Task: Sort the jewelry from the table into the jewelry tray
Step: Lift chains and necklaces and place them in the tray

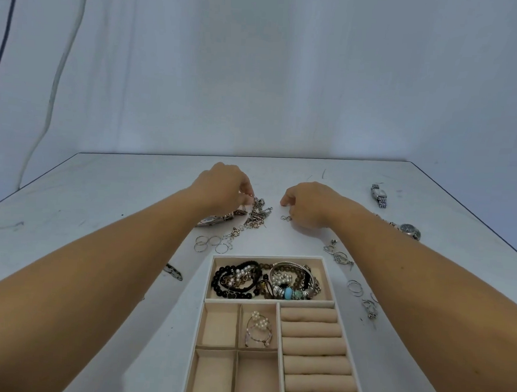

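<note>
Ahead — table's far edge (pixel 253 160), wall (pixel 258 74) behind

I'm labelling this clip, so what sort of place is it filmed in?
Probably a staged recording setup, not a home: a white table against a white cloth backdrop, cables hanging down it, and a jewelry tray set out.

Setting: a staged recording corner, studio-like. A plain white table (pixel 106 186) is set against a white cloth backdrop (pixel 288 76), which is hung in soft vertical folds across the whole far side. A dark cable (pixel 0 58) and a white cable (pixel 64 62) are seen hanging down the cloth at left. Scuffs (pixel 323 173) and scratches are noted on the tabletop.
</note>
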